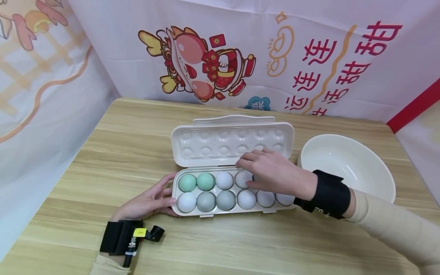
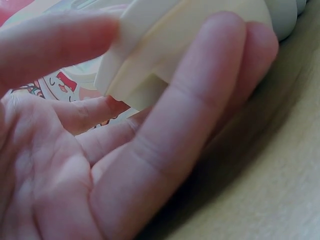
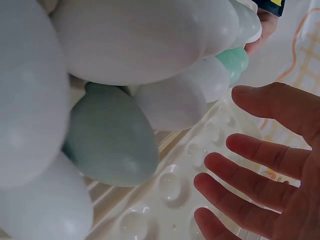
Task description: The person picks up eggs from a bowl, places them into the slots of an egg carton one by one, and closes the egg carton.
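An open egg carton (image 1: 237, 212) of cream plastic lies on the table, its dimpled lid (image 1: 178, 142) folded back. Two rows of eggs fill its lower half: two mint-green eggs (image 1: 196, 182) at the back left, white ones, and greyish-green ones such as the egg (image 3: 117, 137) in the right wrist view. My left hand (image 1: 150, 201) holds the carton's left end between thumb and fingers. Above the back row, on the right side, hovers my right hand (image 1: 269, 172). Its fingers are spread with nothing between them in the right wrist view, and it hides some eggs in the head view.
To the right of the carton stands a large white bowl (image 1: 343, 154), partly behind my right forearm. A printed cloth (image 1: 213, 15) hangs along the back edge of the wood-grain table (image 1: 130, 152). Another cloth hangs at the left.
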